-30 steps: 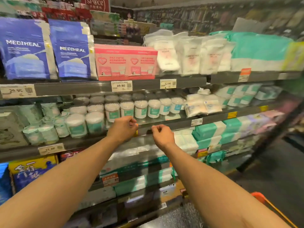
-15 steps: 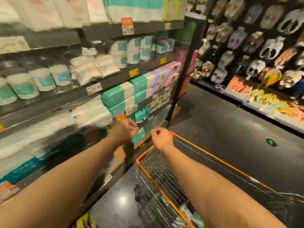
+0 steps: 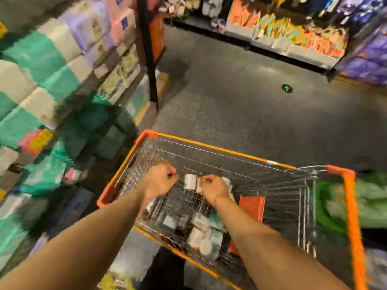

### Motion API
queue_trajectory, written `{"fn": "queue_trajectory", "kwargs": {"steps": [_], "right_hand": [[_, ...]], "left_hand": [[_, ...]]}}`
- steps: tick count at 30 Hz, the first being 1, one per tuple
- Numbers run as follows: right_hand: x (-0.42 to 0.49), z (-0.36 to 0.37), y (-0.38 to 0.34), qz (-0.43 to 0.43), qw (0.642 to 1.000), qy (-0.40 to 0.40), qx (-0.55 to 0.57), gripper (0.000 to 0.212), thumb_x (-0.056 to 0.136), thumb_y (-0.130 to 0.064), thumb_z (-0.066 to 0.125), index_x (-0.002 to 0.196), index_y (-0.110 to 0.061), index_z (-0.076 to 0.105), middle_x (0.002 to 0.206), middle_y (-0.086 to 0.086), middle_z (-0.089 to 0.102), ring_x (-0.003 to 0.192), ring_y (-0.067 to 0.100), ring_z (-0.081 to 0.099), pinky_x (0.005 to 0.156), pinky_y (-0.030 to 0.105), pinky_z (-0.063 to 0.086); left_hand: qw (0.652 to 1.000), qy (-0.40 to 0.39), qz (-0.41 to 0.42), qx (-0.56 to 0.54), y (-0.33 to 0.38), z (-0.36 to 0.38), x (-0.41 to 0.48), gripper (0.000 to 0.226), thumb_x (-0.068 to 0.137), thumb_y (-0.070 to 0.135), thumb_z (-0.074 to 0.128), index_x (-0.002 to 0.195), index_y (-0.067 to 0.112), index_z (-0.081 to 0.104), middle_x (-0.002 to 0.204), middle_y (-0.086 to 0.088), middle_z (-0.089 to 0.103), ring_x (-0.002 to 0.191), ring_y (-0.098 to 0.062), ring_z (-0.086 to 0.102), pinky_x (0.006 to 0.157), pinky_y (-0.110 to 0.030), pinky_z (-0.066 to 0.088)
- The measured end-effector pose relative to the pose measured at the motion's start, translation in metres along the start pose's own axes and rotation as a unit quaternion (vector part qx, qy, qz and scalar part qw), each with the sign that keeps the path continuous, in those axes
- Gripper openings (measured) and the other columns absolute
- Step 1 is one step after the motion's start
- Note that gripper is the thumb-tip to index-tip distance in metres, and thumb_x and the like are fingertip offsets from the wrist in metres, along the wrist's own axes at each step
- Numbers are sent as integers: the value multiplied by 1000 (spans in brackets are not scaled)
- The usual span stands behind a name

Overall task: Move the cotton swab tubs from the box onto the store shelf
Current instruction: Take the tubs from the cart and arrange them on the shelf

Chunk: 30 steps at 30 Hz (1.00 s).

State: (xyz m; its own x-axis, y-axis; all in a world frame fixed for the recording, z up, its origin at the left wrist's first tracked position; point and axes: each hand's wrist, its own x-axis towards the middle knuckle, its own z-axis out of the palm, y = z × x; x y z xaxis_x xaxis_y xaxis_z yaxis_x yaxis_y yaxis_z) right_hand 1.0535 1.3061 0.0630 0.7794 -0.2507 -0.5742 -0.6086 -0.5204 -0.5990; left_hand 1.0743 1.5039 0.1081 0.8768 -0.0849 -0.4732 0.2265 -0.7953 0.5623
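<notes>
**While both fists hang over the cart, the tubs lie in its basket**

As the two bare forearms reach in from the near edge and draw closer together toward the middle, both hands are held above the wire basket of an orange-rimmed shopping cart. The left hand is turned knuckles up, wrist slightly bent, its fingers curled tightly into the palm and pressed together, with nothing visible in them. The right hand sits just right of it, a little nearer, also balled up with the fingers folded in and nothing visibly gripped. The two fists are close but apart.

Below the right forearm, on the near floor of the basket, a cluster of cotton swab tubs lies tumbled together, white with teal, some on their sides. One more tub shows in the gap between the fists; blur hides whether the right knuckles touch it. An orange flat item lies right of the right wrist, and a green bag sits outside the cart's right rim.

Beyond the cart spreads dark speckled floor with a small green mark. On the left stands the store shelf, heavily blurred, stacked with teal, white and lilac packs, ending at a black post. Across the aisle, far right, a display carries bright orange and yellow goods.
</notes>
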Motion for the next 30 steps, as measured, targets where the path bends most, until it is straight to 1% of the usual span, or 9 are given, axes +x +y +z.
{"fn": "queue_trajectory", "kwargs": {"steps": [4,7,11,15,17,19,22,26,30], "right_hand": [[51,-4,48,40,994,-1,-97,22,93,-21,55,71,-22,51,73,-1,52,64,11,57,52,16,42],[93,8,69,101,992,-44,-62,21,102,-20,46,95,-17,65,87,-2,53,84,17,60,75,0,34],[151,36,94,118,985,-84,-93,27,102,-17,46,121,-8,64,117,12,64,111,31,59,81,26,39],[206,68,116,163,977,-111,-83,49,101,-10,49,149,-16,44,146,8,53,126,26,56,91,21,40],[224,82,128,172,973,-112,-102,58,103,-15,51,157,-17,31,154,8,47,131,26,55,92,17,39],[234,93,135,172,974,-100,-109,64,103,-21,55,159,-16,25,143,8,57,116,24,64,88,19,48],[247,114,152,182,972,-90,-116,68,100,-31,61,154,-9,27,98,-1,64,76,13,65,57,17,49],[258,139,165,210,967,-115,-89,70,96,-38,67,148,-7,32,131,13,63,114,29,64,87,31,53],[265,139,170,264,958,-113,11,61,90,-20,75,138,-15,38,126,6,65,78,8,61,52,11,46]], "left_hand": [[996,-84,-12,27,-7,49,64,29,94,43,55,105,21,69,103,-5,73,101,-27,69,77,-27,47],[986,-148,-50,49,-22,89,112,37,98,38,58,126,15,62,117,-11,71,111,-31,65,89,-31,48],[973,-197,-88,79,-34,135,171,44,99,37,57,138,16,53,127,-11,66,119,-31,61,97,-34,48],[970,-198,-123,73,-51,188,231,52,101,38,57,144,17,40,127,-6,65,93,-18,59,65,-18,44],[970,-184,-141,74,-56,212,253,50,101,37,57,142,14,40,124,-8,65,85,-13,49,59,-17,38],[968,-177,-158,77,-60,226,265,47,100,38,59,137,14,45,126,-10,63,89,-15,51,70,-19,39],[967,-171,-177,64,-70,248,280,52,95,43,65,133,13,45,121,-3,63,111,-24,60,81,-28,40],[964,-172,-191,63,-93,260,290,67,87,45,74,135,13,40,122,-7,65,113,-30,62,92,-39,51],[968,-160,-190,35,-99,259,287,79,78,51,81,136,16,40,121,-8,62,107,-26,61,88,-37,53]]}}
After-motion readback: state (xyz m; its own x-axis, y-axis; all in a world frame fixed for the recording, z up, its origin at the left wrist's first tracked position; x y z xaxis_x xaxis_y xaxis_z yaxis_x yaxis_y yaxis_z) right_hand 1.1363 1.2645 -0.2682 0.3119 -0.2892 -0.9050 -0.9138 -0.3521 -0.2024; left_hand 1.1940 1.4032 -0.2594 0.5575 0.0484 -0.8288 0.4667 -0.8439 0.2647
